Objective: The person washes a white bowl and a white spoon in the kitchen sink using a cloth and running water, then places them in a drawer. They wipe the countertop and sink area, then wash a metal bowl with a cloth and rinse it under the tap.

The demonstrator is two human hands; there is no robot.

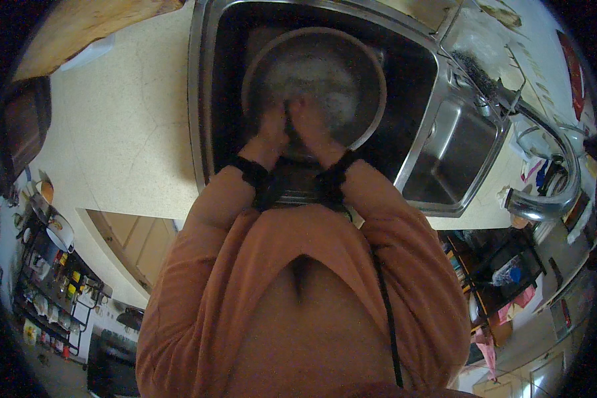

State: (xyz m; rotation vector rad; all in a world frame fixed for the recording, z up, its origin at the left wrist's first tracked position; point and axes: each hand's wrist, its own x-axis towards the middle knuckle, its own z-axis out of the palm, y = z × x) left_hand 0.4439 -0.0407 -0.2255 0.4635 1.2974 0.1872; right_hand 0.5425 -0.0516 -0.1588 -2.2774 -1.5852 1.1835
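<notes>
A wide round basin (pixel 375 119) with a pale rim stands in the large steel sink bowl (pixel 408 89). Inside it is something pale and blurred, perhaps cloudy water; its make-up cannot be told. My left hand (pixel 271 127) reaches over the near rim into the basin. Close beside it on the right, my right hand (pixel 308 122) also reaches in, with a narrow dark gap between the two. The fingers of both are dim and blurred, so whether they hold anything is hidden. Black bands circle both wrists.
A smaller steel sink bowl (pixel 450 149) adjoins on the right, beside a curved chrome faucet (pixel 552 199) and a wire rack (pixel 515 74). The pale countertop (pixel 124 129) spreads left, with a wooden board (pixel 94 30) at its far end. A loaded shelf rack (pixel 54 288) stands lower left.
</notes>
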